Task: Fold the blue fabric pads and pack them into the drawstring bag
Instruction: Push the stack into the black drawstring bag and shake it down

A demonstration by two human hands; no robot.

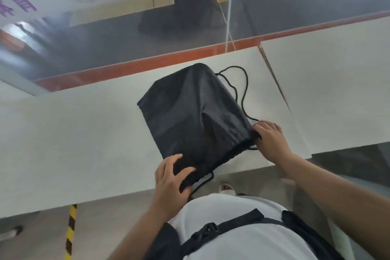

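Left hand (171,177) has its fingers curled over the near-left corner of the drawstring bag (190,112), gripping the bunched-up mouth hem. Right hand (271,139) is at the other end of that hem, fingers bent down onto the corner where the cord (238,82) comes out. It looks like a pinch, but I can't tell if it's got cord or just fabric.

The bag lies on the white table (84,133), mouth toward the person and bottom pointing away, with the cord looping loose off its far right side. No blue pads in sight anywhere. The bag looks puffed in the middle, so my guess is they're inside and this is the closing-up bit.

Tips for that:
- Pin the hem with one hand and pull cord with the other. Tugging fabric at both ends just slides the bag around.
- Pull along the line of the hem, not upward, so the gathers bunch evenly.
- A bit of cord hangs past the near table edge, so watch it doesn't snag.
- Check nothing blue pokes out before cinching it all the way.
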